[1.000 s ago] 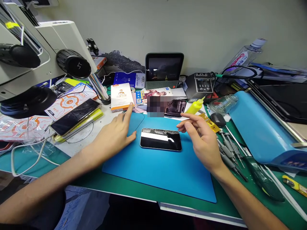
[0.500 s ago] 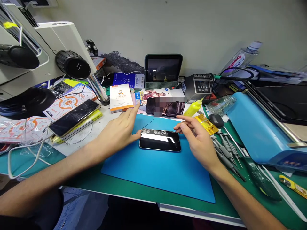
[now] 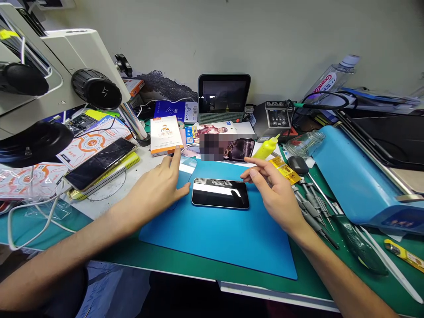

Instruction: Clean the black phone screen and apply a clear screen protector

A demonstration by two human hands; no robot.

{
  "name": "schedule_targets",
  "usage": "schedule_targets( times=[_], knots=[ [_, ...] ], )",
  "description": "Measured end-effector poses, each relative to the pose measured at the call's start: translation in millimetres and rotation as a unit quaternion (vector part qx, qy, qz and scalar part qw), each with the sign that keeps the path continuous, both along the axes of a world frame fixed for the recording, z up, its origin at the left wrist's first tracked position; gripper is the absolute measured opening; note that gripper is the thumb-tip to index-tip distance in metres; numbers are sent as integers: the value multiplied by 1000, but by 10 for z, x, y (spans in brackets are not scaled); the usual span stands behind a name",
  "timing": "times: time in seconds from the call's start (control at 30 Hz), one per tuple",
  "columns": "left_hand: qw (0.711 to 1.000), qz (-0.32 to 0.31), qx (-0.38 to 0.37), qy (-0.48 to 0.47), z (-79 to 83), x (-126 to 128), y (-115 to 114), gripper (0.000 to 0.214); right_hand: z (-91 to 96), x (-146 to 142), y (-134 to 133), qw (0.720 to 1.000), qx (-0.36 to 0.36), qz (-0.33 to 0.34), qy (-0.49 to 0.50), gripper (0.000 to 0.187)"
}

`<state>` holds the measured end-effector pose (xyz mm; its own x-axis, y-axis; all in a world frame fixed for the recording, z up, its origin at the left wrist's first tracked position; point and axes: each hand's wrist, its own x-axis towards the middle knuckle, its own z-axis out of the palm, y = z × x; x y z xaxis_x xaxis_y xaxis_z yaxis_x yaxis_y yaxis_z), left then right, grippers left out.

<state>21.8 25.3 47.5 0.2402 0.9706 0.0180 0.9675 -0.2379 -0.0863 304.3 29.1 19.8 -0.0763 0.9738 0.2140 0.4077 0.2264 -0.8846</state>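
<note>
A phone [image 3: 220,199] with a dark, reflective screen lies flat on the blue mat [image 3: 215,238]. My left hand [image 3: 162,181] is left of it, thumb and index finger spread around a clear, thin screen-protector-like sheet [image 3: 189,166]. Its outline shows past the fingers and below the thumb; where the other fingers touch it is hidden. To the right of the phone hovers my right hand [image 3: 276,190], index finger stretched out and the others loosely curled, near the phone's upper right corner. Nothing shows in its fingers.
Behind the mat are a second phone [image 3: 243,149], a yellow-green bottle [image 3: 266,148] and a white box [image 3: 165,134]. Screwdrivers [image 3: 313,207] and a knife [image 3: 402,254] lie at right. A microscope stand [image 3: 86,66] overhangs the left, above another phone [image 3: 101,163].
My left hand has moved left, away from the phone's edge, and the clear sheet has shifted left with it and turned. The right hand and the phone have hardly moved.
</note>
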Motion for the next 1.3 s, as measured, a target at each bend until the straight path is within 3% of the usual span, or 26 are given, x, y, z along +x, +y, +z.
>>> schedule_targets(
  times=[0.13,0.3,0.4,0.47,0.53,0.63,0.8,1.03,1.2,1.3],
  knots=[
    [1000,-3,-9,12,-45,79,-7,86,48,49,24,995,47,-53,-66,33],
    [999,13,-23,23,-38,134,-32,80,188,250,123,954,163,-106,-230,28],
    [1000,-2,-7,15,-46,74,-61,67,272,411,127,939,136,-96,-300,31],
    [998,-44,34,-12,-75,9,-77,59,291,490,69,931,114,-90,-335,33],
    [988,-135,63,-42,-116,-43,-83,58,266,538,-27,920,117,-94,-362,35],
    [964,-255,53,-62,-171,-62,-62,73,157,586,-198,890,138,-109,-420,40],
    [951,-301,20,-67,-221,-57,96,81,-73,688,-401,839,159,-122,-506,49],
    [931,-322,-18,-174,-304,-143,230,72,-134,664,-458,868,186,-112,-447,38],
    [927,-312,-25,-204,-329,-128,159,57,-39,312,-645,908,200,-121,-348,19],
    [933,-304,-10,-194,-355,-119,135,64,-90,77,-815,911,196,-81,-353,16]
  ],
)
